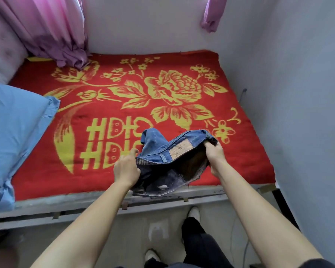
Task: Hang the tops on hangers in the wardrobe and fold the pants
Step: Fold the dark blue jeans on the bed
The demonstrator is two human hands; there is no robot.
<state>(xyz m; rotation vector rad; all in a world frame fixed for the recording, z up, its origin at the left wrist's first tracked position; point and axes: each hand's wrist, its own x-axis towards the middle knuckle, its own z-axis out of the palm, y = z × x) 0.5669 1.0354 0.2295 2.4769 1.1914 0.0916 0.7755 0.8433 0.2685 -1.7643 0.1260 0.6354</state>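
Fingers (209, 145) of my left hand (127, 169) and right hand (215, 154) grip the jeans (162, 149) by the waistband, over the near edge of the bed (162, 97). They look thick, floppy and a bit heavy, so holding the waistband seems best.

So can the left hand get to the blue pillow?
Probably yes: only open red blanket lies between the left hand and the blue pillow. But it grips the jeans now, so it must let go first.
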